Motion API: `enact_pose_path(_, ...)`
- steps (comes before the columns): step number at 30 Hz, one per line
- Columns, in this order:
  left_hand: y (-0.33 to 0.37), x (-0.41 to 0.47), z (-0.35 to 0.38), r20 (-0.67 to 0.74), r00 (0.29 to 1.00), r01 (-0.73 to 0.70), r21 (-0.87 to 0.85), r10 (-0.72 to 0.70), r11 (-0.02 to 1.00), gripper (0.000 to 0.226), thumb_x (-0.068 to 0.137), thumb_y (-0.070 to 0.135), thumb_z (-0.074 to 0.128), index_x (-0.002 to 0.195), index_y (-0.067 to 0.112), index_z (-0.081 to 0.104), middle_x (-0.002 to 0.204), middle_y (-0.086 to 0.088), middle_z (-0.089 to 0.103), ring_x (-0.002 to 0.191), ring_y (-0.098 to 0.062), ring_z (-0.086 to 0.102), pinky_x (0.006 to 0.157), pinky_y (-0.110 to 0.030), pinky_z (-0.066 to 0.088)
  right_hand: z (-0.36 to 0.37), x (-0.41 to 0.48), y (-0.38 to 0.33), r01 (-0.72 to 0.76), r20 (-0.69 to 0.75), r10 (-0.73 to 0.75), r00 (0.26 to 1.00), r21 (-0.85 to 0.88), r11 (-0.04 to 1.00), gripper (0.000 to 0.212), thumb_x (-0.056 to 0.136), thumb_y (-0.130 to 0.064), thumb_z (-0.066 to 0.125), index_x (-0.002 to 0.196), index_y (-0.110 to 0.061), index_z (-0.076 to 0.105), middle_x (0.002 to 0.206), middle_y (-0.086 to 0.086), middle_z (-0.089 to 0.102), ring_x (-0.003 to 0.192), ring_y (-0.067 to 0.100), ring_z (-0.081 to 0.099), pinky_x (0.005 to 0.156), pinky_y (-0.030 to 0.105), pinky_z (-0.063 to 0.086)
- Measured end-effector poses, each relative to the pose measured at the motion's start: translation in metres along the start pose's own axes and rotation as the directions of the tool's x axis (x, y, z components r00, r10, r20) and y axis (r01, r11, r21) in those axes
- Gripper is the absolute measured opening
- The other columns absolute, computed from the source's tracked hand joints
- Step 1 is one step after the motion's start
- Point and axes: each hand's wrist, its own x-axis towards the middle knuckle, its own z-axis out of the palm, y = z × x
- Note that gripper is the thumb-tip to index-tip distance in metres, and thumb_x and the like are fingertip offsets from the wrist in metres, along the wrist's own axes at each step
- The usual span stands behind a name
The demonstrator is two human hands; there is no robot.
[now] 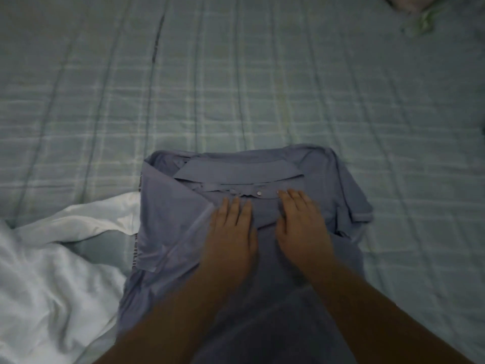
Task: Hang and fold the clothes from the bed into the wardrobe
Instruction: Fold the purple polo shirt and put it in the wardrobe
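Observation:
A blue-grey polo shirt point(168, 222) lies front up on the bed, collar pointing away from me, with both sides folded in toward the middle. My left hand point(231, 232) lies flat on its chest just below the button placket, fingers straight. My right hand point(301, 224) presses flat beside it, fingertips near a small white button. Neither hand grips the cloth. The shirt's lower part runs toward me under my forearms.
The bed is covered by a pale green checked sheet point(262, 88). A white garment point(52, 271) lies crumpled at the left, touching the shirt's edge. A pale bundle of cloth point(417, 11) sits at the far top right corner.

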Motion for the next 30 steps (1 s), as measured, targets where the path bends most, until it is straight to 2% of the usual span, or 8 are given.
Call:
enact_pose_path(3, 0.043, 0.023, 0.023, -0.024, 0.992, -0.127, 0.033, 0.127, 0.991, 0.056, 0.084, 0.026, 0.041, 0.130, 0.000, 0.060, 0.131, -0.021, 0.061, 0.126, -0.043, 0.054, 0.109, -0.051, 0.041, -0.010, -0.003, 0.055, -0.086, -0.087, 0.092, 0.992, 0.072, 0.994, 0.058, 0.082, -0.028, 0.040, 0.130, 0.001, 0.057, 0.127, 0.023, 0.062, 0.117, 0.040, 0.058, 0.100, 0.050, 0.047)
enact_pose_path(7, 0.107, 0.059, 0.058, -0.044, 0.973, -0.225, 0.006, 0.225, 0.974, 0.047, 0.074, 0.019, 0.047, 0.113, 0.002, 0.068, 0.111, -0.016, 0.069, 0.106, -0.035, 0.064, 0.104, -0.039, 0.041, -0.022, -0.004, 0.125, -0.168, -0.088, 0.180, 0.980, 0.126, 0.978, 0.055, 0.081, -0.029, 0.041, 0.124, 0.000, 0.060, 0.118, 0.023, 0.064, 0.110, 0.039, 0.059, 0.097, 0.046, 0.048)
enact_pose_path(11, 0.163, 0.072, 0.089, 0.068, 0.982, -0.162, -0.167, 0.175, 0.973, 0.022, 0.077, 0.020, 0.051, 0.090, 0.012, 0.065, 0.092, -0.010, 0.061, 0.088, -0.028, 0.055, 0.077, -0.042, 0.048, -0.021, -0.003, 0.187, -0.189, 0.000, 0.191, 0.982, 0.116, 0.975, 0.051, 0.081, -0.039, 0.045, 0.118, -0.007, 0.060, 0.116, 0.016, 0.061, 0.108, 0.039, 0.056, 0.090, 0.046, 0.050)
enact_pose_path(16, 0.199, 0.075, 0.110, 0.304, 0.949, -0.037, -0.148, 0.081, 0.988, 0.030, 0.080, 0.025, 0.072, 0.104, 0.011, 0.061, 0.107, -0.011, 0.054, 0.099, -0.027, 0.052, 0.082, -0.043, 0.047, -0.011, 0.007, 0.227, -0.135, -0.101, 0.158, 0.982, 0.202, 0.970, 0.030, 0.087, -0.030, 0.045, 0.092, -0.011, 0.068, 0.090, 0.012, 0.057, 0.083, 0.034, 0.055, 0.070, 0.044, 0.049)
enact_pose_path(21, 0.221, 0.080, 0.126, 0.255, 0.963, -0.091, 0.025, 0.081, 0.996, 0.035, 0.063, 0.026, 0.083, 0.087, 0.017, 0.058, 0.089, -0.007, 0.054, 0.076, -0.028, 0.057, 0.056, -0.036, 0.042, -0.028, 0.032, 0.254, -0.400, -0.050, 0.496, 0.867, 0.526, 0.751, 0.021, 0.096, -0.019, 0.052, 0.077, -0.011, 0.057, 0.073, 0.007, 0.055, 0.073, 0.028, 0.052, 0.064, 0.033, 0.030)
enact_pose_path(25, 0.243, 0.100, 0.132, 0.176, 0.973, -0.152, 0.000, 0.150, 0.988, 0.017, 0.076, 0.030, 0.065, 0.088, 0.019, 0.058, 0.085, -0.005, 0.055, 0.074, -0.030, 0.057, 0.058, -0.036, 0.042, -0.042, 0.061, 0.282, -0.464, 0.007, 0.549, 0.836, 0.542, 0.700, 0.023, 0.095, -0.019, 0.052, 0.081, -0.004, 0.063, 0.078, 0.012, 0.059, 0.082, 0.032, 0.057, 0.065, 0.030, 0.027)
enact_pose_path(27, 0.253, 0.104, 0.136, 0.199, 0.967, -0.153, -0.042, 0.158, 0.987, 0.025, 0.085, 0.040, 0.045, 0.093, 0.021, 0.059, 0.090, -0.003, 0.055, 0.077, -0.029, 0.059, 0.058, -0.037, 0.044, -0.041, 0.070, 0.292, -0.478, 0.052, 0.525, 0.850, 0.496, 0.725, 0.023, 0.097, -0.019, 0.051, 0.088, -0.003, 0.065, 0.090, 0.018, 0.065, 0.091, 0.035, 0.060, 0.069, 0.029, 0.030)
enact_pose_path(30, 0.261, 0.105, 0.138, 0.219, 0.965, -0.123, -0.104, 0.143, 0.987, 0.034, 0.093, 0.051, 0.036, 0.097, 0.025, 0.058, 0.096, 0.001, 0.055, 0.075, -0.026, 0.062, 0.055, -0.037, 0.047, -0.040, 0.080, 0.299, -0.510, 0.144, 0.512, 0.847, 0.493, 0.705, 0.036, 0.103, -0.033, 0.043, 0.088, -0.006, 0.063, 0.102, 0.021, 0.067, 0.101, 0.036, 0.061, 0.075, 0.030, 0.033)
